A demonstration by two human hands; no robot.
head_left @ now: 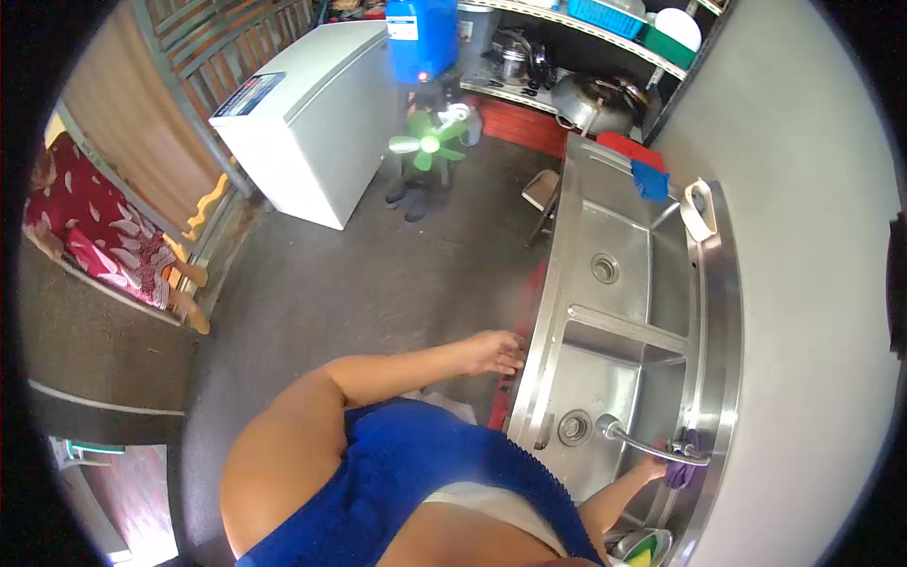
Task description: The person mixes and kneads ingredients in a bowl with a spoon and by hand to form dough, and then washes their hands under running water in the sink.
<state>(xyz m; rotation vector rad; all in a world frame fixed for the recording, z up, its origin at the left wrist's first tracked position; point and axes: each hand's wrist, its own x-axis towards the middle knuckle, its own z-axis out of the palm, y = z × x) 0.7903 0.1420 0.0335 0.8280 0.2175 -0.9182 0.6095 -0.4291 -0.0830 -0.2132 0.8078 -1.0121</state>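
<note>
My left hand hangs beside the front edge of the stainless steel double sink; its fingers are loosely bent and apart, with nothing seen in them. Across the near basin my right hand reaches the sink's back ledge, closed on a purple cloth. The cloth lies against the base of the faucet, whose flexible spout arches over the near basin. Part of my right hand's fingers is hidden by the cloth and faucet.
A white holder stands on the back ledge, and blue and red cloths lie at the sink's far end. Behind are a spinning green fan, a white chest freezer and pot shelves. Another person sits at left.
</note>
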